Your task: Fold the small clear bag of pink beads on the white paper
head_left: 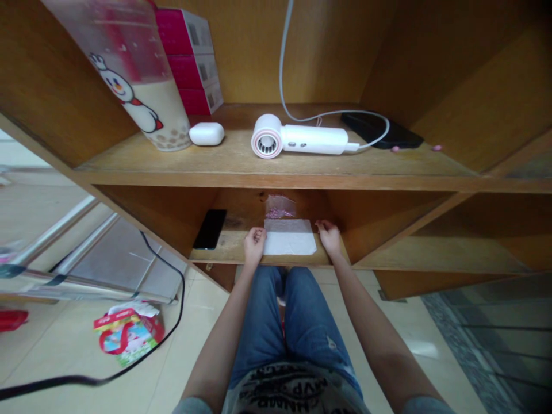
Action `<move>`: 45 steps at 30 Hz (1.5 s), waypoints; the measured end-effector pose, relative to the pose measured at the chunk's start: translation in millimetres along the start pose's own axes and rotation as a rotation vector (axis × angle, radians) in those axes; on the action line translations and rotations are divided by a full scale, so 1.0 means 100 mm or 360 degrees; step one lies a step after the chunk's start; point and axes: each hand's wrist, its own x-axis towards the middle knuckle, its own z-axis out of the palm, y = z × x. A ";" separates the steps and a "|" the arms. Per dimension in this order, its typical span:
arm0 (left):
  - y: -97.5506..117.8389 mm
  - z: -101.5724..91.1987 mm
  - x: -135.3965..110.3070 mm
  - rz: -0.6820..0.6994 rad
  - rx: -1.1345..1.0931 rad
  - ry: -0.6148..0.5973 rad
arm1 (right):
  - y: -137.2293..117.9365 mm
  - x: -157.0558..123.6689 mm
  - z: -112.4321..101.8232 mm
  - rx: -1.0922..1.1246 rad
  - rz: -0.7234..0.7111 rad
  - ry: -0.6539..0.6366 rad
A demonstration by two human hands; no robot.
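My left hand [254,244] rests with curled fingers at the left edge of a white paper sheet [290,241], which lies on the lower wooden shelf [228,250]. My right hand [328,237] sits at the sheet's upper right corner, fingertips on or beside it. Whether either hand pinches the paper I cannot tell. Just behind the sheet lies a small clear plastic bag [280,207] with pink bits inside. A black smartphone [210,229] lies on the shelf left of my left hand.
Above my hands, the upper shelf's front edge [276,181] runs across. That shelf holds a white hair dryer [297,138], a white earbud case [207,134], a black device [379,129] and a printed milk-tea cup [142,98]. Pink boxes [185,57] stand behind. A crumpled packet [127,333] lies on the floor.
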 end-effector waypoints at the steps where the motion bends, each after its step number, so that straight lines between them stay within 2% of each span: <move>1: 0.01 0.00 0.00 0.0000 -0.0001 0.0002 | -0.01 0.00 0.00 -0.0005 0.0001 0.0002; 17: 0.06 0.03 -0.02 0.0011 0.0081 -0.0053 | 0.05 0.03 0.01 -0.0078 -0.0021 0.0002; 19: 0.10 0.03 -0.04 0.0152 0.0263 -0.0092 | 0.07 0.04 0.02 -0.0078 -0.0015 0.0010; 23: 0.30 0.11 -0.04 0.0588 0.0944 -0.0209 | 0.08 0.05 0.03 -0.0084 0.0014 0.0020; 27: 0.54 0.31 0.06 0.0837 0.1390 -0.0429 | 0.06 0.05 0.01 -0.0093 0.0021 0.0008; 30: 0.58 0.49 0.17 0.0999 0.1567 -0.0620 | 0.05 0.05 0.01 -0.0091 0.0012 0.0026; 33: 0.53 0.61 0.25 0.1066 0.1658 -0.0739 | 0.06 0.05 0.01 -0.0093 0.0002 0.0049; 36: 0.45 0.68 0.30 0.1078 0.1685 -0.0773 | 0.06 0.05 0.02 -0.0096 -0.0035 0.0049; 45: 0.37 0.72 0.34 0.1122 0.1656 -0.0779 | 0.08 0.05 0.02 -0.0108 -0.0050 0.0020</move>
